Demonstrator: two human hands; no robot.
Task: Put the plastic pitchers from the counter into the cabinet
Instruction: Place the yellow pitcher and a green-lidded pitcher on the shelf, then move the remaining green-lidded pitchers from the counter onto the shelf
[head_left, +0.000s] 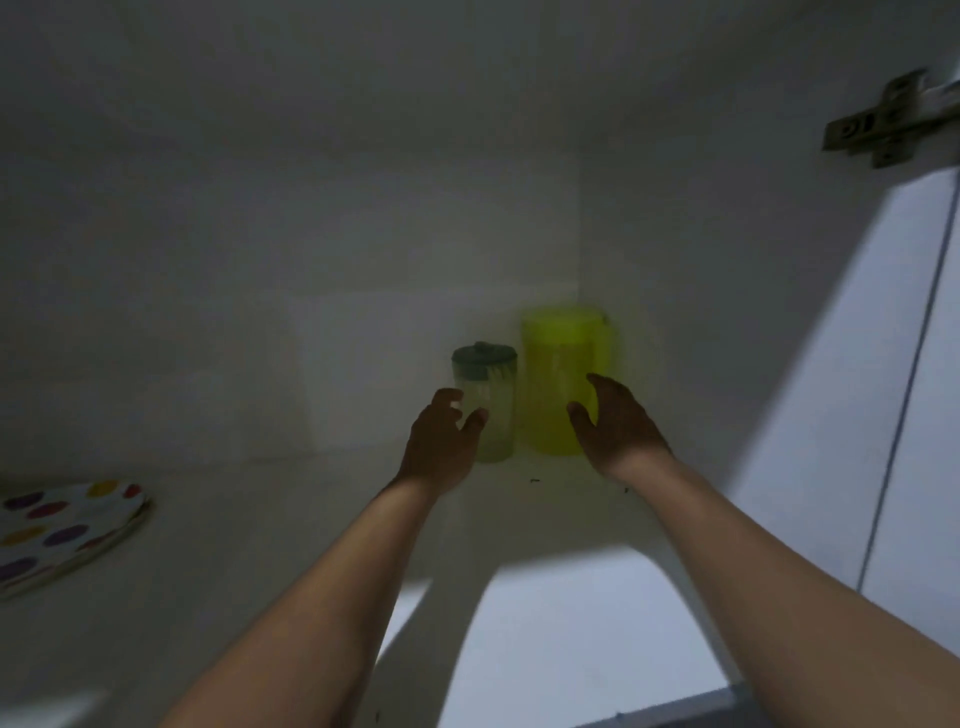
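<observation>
1. At the far left, a stack of flat white plates with coloured polka dots (62, 530) lies on the white cabinet shelf (260, 545), partly cut off by the frame edge.
2. The person's left forearm reaches in from the bottom centre. The left hand (441, 447) is raised with its fingers spread and loosely curved, holding nothing.
3. Just past the left hand stands a small clear ribbed plastic pitcher with a grey-green lid (485, 400), upright on the shelf. The fingertips overlap it in the view, but whether they touch it cannot be told.
4. Just beside it on the right stands a taller translucent yellow-green plastic pitcher (561, 374), also upright, set in the back right corner of the cabinet. Its outline is blurred.
5. The right hand (613, 426) is spread, thumb apart from the fingers, close to the yellow-green pitcher's right side and gripping nothing. Contact with the pitcher cannot be told.
6. The right forearm runs down to the lower right edge.
7. At the upper right, a metal door hinge (883, 122) is fixed to the cabinet's side wall, and below it the white cabinet door (831, 415) stands open in brighter light.
</observation>
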